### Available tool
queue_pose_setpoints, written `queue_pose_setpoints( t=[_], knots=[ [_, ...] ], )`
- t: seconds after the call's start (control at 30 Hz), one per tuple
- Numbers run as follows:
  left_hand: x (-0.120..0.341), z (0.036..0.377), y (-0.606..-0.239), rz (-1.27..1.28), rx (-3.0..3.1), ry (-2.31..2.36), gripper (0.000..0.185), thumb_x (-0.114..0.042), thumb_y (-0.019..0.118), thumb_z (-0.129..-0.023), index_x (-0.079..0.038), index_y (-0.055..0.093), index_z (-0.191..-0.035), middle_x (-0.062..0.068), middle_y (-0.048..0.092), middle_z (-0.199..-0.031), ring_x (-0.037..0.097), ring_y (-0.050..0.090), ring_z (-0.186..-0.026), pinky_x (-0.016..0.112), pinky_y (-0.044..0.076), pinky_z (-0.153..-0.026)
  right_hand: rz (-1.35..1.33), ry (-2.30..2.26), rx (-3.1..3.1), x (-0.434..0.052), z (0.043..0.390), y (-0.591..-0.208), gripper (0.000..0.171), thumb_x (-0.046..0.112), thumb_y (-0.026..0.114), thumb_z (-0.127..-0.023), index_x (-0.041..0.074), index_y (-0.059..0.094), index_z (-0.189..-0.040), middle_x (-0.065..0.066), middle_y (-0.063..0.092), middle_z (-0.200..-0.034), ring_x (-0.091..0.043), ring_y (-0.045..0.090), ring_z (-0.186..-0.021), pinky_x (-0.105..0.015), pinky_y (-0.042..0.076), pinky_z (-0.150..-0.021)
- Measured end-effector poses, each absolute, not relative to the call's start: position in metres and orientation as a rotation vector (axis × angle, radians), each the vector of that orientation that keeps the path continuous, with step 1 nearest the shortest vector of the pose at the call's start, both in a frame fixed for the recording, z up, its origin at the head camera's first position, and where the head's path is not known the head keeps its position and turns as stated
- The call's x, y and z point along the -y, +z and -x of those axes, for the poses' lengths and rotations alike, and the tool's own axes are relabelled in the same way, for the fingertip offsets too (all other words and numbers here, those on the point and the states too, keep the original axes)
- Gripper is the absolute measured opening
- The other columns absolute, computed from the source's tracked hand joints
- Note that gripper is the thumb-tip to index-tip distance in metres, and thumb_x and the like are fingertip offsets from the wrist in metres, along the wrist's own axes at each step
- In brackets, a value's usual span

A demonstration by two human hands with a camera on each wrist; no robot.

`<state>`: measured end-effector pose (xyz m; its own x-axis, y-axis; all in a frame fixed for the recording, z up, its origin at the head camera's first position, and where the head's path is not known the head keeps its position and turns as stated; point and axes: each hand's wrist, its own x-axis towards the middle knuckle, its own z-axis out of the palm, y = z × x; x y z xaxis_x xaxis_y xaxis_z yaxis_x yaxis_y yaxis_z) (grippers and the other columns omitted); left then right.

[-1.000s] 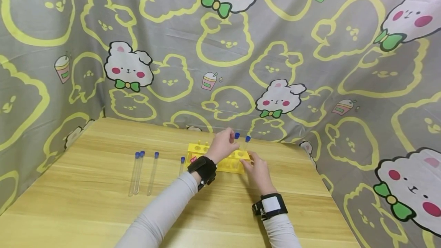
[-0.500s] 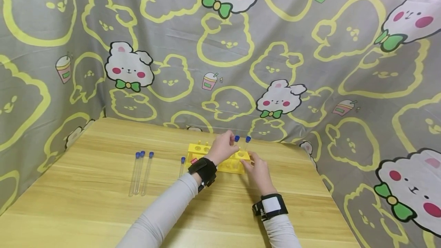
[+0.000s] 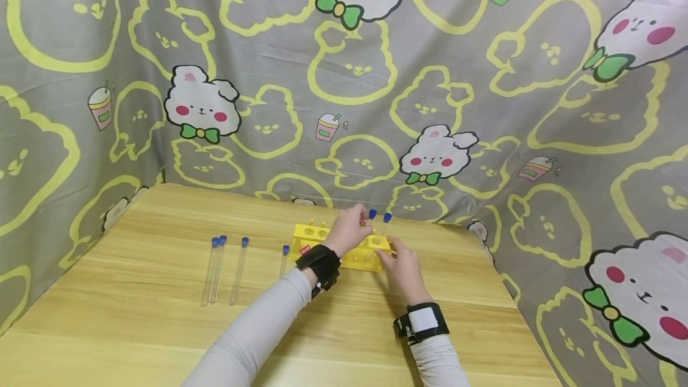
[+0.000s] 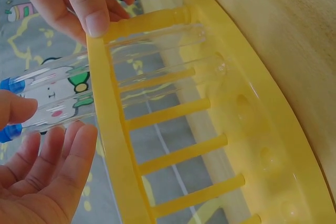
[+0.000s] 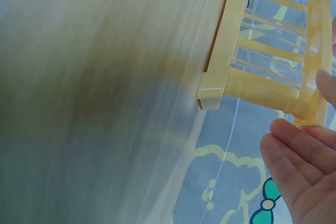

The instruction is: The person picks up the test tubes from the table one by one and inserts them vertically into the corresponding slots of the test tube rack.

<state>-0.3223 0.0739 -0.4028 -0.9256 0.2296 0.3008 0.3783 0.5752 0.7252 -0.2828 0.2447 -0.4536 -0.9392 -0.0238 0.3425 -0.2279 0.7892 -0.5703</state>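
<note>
Cartoon-printed grey cloth hangs behind and beside a wooden table [image 3: 134, 315], and near its far edge stands a yellow test-tube rack [image 3: 344, 249], the landmark for everything else. Over the rack's right half the left hand [image 3: 350, 229] pinches a blue-capped tube [image 3: 371, 220] between thumb and fingers just below the cap; the tube stands upright, its long axis running straight down through a hole in the top plate, and the left wrist view shows its rounded bottom [image 4: 218, 66] close to the base plate, though whether it touches is unclear. A second capped tube [image 3: 386, 223] stands in the neighbouring hole, just to the right. The right hand [image 3: 402, 264] sits at the rack's right end; its thumb [image 4: 86, 11] presses on the corner of the top plate, fingers curled about that end, steadying it. So the left hand grips the tube from above, in line with its axis, while the right hand is on the rack alone. To the left of the rack four more capped tubes [image 3: 220, 267] lie flat on the table, one just beside the rack, three further off.
</note>
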Motion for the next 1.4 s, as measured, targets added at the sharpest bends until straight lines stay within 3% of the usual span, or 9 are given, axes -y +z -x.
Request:
queue_pose_setpoints(
  t=[0.57, 0.87, 1.17, 1.33, 1.4],
  knots=[
    [-0.024, 0.319, -0.381, 0.456, 2.611, -1.323, 0.027, -0.019, 0.069, -0.087, -0.007, 0.057, -0.108, 0.008, 0.064, -0.100, 0.021, 0.060, -0.089, 0.031, 0.052, -0.076, -0.159, 0.939, 2.698, -0.246, 0.282, -0.453, 0.053, 0.025, 0.068, -0.091, -0.004, 0.052, -0.132, -0.030, 0.057, -0.131, -0.043, 0.065, -0.108, -0.046, 0.055, -0.090],
    [0.060, 0.321, -0.376, 0.316, 2.653, -1.236, 0.033, -0.024, 0.069, -0.086, -0.005, 0.057, -0.110, 0.012, 0.066, -0.101, 0.027, 0.063, -0.092, 0.038, 0.055, -0.080, -0.141, 0.952, 2.705, -0.245, 0.280, -0.454, 0.055, 0.027, 0.068, -0.091, -0.003, 0.051, -0.134, -0.030, 0.058, -0.129, -0.042, 0.065, -0.109, -0.046, 0.054, -0.090],
    [0.164, 0.303, -0.395, 0.107, 2.781, -1.107, 0.045, -0.025, 0.060, -0.092, 0.007, 0.051, -0.122, 0.026, 0.065, -0.112, 0.036, 0.065, -0.095, 0.046, 0.054, -0.080, -0.124, 0.972, 2.728, -0.243, 0.280, -0.454, 0.056, 0.028, 0.066, -0.091, -0.002, 0.050, -0.135, -0.029, 0.056, -0.132, -0.042, 0.064, -0.111, -0.046, 0.054, -0.091],
    [0.206, 0.289, -0.405, 0.020, 2.865, -1.015, 0.038, -0.025, 0.058, -0.091, 0.008, 0.054, -0.110, 0.029, 0.064, -0.104, 0.029, 0.062, -0.078, 0.037, 0.051, -0.066, -0.127, 0.963, 2.720, -0.244, 0.281, -0.456, 0.056, 0.030, 0.067, -0.091, -0.002, 0.050, -0.135, -0.029, 0.056, -0.132, -0.042, 0.064, -0.110, -0.046, 0.054, -0.091],
    [0.217, 0.285, -0.409, -0.002, 2.904, -1.002, 0.027, -0.023, 0.058, -0.090, 0.004, 0.055, -0.089, 0.019, 0.062, -0.081, 0.022, 0.055, -0.065, 0.031, 0.045, -0.058, -0.125, 0.964, 2.717, -0.245, 0.281, -0.456, 0.057, 0.030, 0.067, -0.091, -0.002, 0.050, -0.135, -0.029, 0.056, -0.132, -0.042, 0.064, -0.110, -0.046, 0.054, -0.091]
  ],
)
